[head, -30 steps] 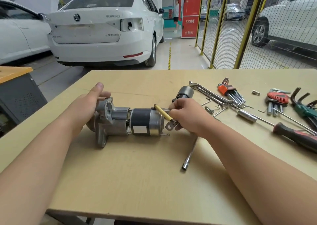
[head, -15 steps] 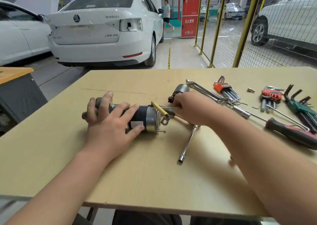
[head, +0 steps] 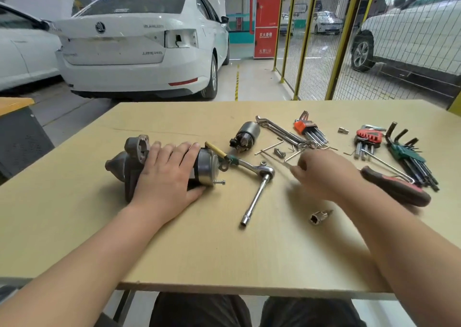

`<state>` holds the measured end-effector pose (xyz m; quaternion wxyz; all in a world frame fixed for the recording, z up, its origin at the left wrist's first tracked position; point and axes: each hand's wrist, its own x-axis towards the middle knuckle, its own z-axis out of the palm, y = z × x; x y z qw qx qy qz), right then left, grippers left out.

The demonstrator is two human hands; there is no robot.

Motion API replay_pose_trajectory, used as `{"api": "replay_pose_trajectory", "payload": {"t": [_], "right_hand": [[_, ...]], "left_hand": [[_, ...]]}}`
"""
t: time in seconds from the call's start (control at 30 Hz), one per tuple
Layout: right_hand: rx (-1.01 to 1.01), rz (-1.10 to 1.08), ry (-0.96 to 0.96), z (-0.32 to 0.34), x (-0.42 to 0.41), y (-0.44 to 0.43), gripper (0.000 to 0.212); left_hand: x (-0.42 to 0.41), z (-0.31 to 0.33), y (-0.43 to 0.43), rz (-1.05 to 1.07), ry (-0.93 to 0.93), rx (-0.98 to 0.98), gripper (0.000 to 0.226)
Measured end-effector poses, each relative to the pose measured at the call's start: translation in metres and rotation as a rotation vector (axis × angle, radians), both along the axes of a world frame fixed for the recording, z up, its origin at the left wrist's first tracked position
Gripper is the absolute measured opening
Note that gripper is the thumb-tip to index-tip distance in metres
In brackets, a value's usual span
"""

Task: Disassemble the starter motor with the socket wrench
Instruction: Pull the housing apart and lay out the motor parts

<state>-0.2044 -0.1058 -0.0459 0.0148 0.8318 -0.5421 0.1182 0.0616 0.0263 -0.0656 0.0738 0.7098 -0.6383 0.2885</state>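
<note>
1. You get one view only, from the camera worn on your head; it faces forward and down over the worktop (head: 174, 252).
2. It sits near: your forearms rise from the bottom corners, and your left hand (head: 167, 177) and right hand (head: 324, 174) land mid-frame.
3. The wide lens bows the edges and takes in, beyond the worktop's far edge, the white car (head: 139, 52) and yellow fence (head: 344, 34).

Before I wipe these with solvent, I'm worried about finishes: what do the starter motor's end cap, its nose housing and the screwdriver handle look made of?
End cap: bright, smooth metal, probably plated steel, judging by its sheen. Nose housing: dull grey-brown cast metal, perhaps aluminium, matte and uneven. Screwdriver handle: dark with red accents, likely plastic or rubber; too blurred to say.
</note>
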Motion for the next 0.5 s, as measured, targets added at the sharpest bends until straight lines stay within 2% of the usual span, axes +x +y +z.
{"api": "replay_pose_trajectory", "payload": {"t": [0.1,0.2,0.3,0.37,0.5], "right_hand": [[-0.218,0.242,-0.009,0.010,0.032,0.023,0.032],[-0.159,0.471,0.067,0.014,0.077,0.047,0.035],[-0.060,0.550,0.213,0.005,0.107,0.056,0.027],[-0.070,0.563,0.230,0.003,0.111,0.051,0.020],[-0.116,0.606,0.210,0.012,0.083,0.035,0.025]], "left_hand": [[0.004,-0.001,-0.002,-0.038,0.035,-0.001,0.085],[0.007,-0.005,0.000,-0.098,0.054,-0.038,0.082],[0.009,-0.006,0.002,-0.115,0.067,-0.047,0.081],[0.009,-0.006,0.003,-0.119,0.086,-0.048,0.080],[0.010,-0.005,0.004,-0.131,0.100,-0.053,0.076]]}}
